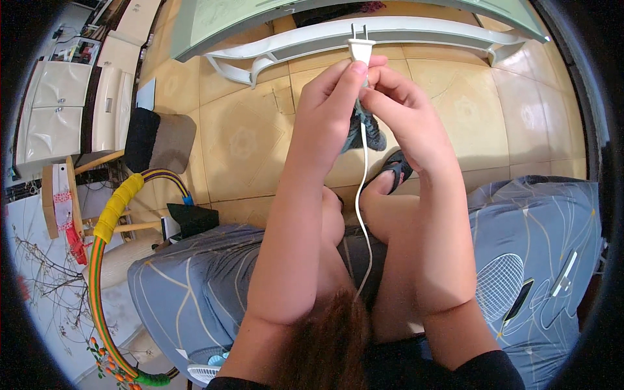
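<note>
Both forearms reach forward over my lap. My left hand (335, 94) is closed round the base of a white two-pin plug (361, 52), its thumb along the side and the metal prongs pointing away from me. Just to the right, my right hand (403, 101) pinches at the white cord (365, 162) close below the plug, its fingertips touching my left hand. From there the cord hangs down between my legs, and its lower end is hidden behind hair. A dark grey mottled, cloth-like thing (372, 133) shows under my hands; whether I hold it I cannot tell.
A glass-topped table (227, 32) with a white curved lower frame stands ahead. I sit on a grey-blue patterned cover (195, 279). At right lie a white racket-shaped grid (500, 283), a dark phone-like slab (519, 300) and a white cable. A striped hoop (97, 279) stands left.
</note>
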Motion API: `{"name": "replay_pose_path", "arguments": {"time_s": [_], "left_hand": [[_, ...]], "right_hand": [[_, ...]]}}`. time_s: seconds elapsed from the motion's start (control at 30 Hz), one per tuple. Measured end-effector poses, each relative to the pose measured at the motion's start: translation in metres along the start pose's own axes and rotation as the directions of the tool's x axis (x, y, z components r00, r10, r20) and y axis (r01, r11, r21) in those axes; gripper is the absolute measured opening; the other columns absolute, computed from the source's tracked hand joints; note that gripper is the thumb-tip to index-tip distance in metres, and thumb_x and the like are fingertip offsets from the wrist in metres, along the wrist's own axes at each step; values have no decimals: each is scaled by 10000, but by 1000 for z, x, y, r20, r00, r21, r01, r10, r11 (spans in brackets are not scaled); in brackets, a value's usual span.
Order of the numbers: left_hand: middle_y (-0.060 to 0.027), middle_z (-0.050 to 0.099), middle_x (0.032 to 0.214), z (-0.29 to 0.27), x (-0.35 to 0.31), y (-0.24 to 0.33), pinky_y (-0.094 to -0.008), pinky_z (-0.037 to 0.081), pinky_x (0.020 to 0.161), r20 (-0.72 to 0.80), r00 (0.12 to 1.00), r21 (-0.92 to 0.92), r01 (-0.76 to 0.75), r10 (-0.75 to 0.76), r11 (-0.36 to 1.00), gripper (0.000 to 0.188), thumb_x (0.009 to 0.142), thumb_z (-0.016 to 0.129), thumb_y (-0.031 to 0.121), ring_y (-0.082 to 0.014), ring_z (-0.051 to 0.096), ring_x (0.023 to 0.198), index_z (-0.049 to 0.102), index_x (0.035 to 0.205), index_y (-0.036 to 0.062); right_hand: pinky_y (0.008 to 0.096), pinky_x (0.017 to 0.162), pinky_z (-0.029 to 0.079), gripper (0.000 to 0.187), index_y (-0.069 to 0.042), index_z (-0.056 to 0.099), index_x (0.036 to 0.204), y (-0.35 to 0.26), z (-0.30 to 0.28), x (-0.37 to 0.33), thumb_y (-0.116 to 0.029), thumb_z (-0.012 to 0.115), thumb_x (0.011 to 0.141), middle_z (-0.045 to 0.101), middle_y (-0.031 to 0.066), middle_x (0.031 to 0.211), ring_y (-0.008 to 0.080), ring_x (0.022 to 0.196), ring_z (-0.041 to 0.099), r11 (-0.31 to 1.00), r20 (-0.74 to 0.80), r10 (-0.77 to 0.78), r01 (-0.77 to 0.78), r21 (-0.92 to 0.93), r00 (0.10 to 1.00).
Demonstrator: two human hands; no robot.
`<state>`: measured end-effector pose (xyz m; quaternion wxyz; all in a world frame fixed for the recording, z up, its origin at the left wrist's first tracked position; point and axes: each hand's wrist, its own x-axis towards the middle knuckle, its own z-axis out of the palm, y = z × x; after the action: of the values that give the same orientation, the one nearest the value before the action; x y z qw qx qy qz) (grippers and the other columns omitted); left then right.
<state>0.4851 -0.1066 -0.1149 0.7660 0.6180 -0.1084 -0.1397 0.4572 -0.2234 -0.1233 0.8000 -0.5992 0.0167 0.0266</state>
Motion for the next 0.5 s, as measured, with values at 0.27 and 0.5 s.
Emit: {"name": "replay_pose_path", "arguments": {"time_s": [0.27, 0.5], "left_hand": [[-115, 612, 988, -3, 2, -3, -279, 386, 881, 4, 1000, -2, -23, 23, 1000, 359, 921, 397, 228, -155, 546, 925, 589, 1000, -64], [-197, 604, 1018, 0, -1, -6, -306, 406, 880, -58, 997, -184, -53, 43, 981, 373, 931, 380, 262, -198, 570, 931, 547, 987, -66]], "right_hand": [[187, 566, 365, 192, -44, 602, 837, 1, 3, 0, -233, 571, 851, 521, -58, 720, 25, 655, 455, 995, -24, 95, -95, -15, 995], [183, 553, 366, 202, -37, 606, 802, -2, -2, 0, -223, 558, 867, 527, -52, 690, 17, 623, 454, 995, 104, 103, -102, -10, 989]]}}
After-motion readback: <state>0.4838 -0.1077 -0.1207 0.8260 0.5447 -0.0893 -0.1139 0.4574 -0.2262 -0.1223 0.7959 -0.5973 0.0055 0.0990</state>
